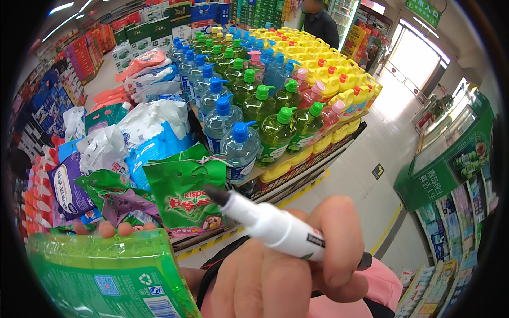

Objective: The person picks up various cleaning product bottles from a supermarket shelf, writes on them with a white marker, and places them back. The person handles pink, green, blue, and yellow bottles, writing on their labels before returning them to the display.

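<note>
My right hand (278, 262) is close to the camera, its thumb and fingers closed around a white marker pen (278, 226). The marker's dark tip points to the upper left, and a black cap shows at its far end. At the lower left, a green plastic bottle (107, 270) of liquid lies tilted, its back label with writing and codes turned toward me. The fingertips of my left hand (115, 229) curl over the bottle's edge; the rest of that hand is hidden behind it. Just beyond the marker stands a green bag of laundry powder (187, 190).
Pump bottles with blue caps (238, 147) and green caps (278, 135) stand in rows beside yellow jugs (342, 83). Soft detergent bags (155, 123) are heaped at left. A person (321, 26) stands behind the display. A green freezer (449, 155) is across the aisle.
</note>
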A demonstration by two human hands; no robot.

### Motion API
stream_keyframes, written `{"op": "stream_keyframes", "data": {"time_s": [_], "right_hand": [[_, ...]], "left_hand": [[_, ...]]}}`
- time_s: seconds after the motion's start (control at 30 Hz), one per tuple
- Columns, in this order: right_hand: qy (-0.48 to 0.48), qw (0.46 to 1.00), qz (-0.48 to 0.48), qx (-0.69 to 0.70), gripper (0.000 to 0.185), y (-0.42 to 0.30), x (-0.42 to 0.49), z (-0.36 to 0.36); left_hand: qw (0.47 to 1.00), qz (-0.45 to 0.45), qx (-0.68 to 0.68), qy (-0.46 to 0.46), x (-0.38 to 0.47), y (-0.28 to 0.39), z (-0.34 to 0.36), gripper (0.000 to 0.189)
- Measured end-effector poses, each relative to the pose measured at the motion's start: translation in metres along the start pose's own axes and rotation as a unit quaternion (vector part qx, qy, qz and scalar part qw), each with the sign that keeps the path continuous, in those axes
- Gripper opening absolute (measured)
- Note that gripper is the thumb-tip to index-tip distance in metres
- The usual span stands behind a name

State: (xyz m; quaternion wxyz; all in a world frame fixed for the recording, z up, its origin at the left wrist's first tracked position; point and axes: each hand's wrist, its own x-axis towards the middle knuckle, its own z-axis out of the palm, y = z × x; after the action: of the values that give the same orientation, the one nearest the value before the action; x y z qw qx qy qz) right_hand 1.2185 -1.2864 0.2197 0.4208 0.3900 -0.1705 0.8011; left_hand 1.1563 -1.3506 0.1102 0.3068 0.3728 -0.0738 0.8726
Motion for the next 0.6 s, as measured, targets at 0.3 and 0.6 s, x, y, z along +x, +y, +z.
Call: {"op": "stream_keyframes", "data": {"time_s": [0.3,0.6], "right_hand": [[-0.219,0.976,0.005,-0.011,0.019,-0.01,0.015,-0.054],[-0.226,0.967,0.022,-0.114,0.028,-0.021,0.013,-0.054]], "left_hand": [[0.996,0.033,0.078,-0.042,0.03,0.045,-0.011,0.101],[0.996,0.011,0.082,-0.033,0.046,0.069,-0.008,0.129]]}}
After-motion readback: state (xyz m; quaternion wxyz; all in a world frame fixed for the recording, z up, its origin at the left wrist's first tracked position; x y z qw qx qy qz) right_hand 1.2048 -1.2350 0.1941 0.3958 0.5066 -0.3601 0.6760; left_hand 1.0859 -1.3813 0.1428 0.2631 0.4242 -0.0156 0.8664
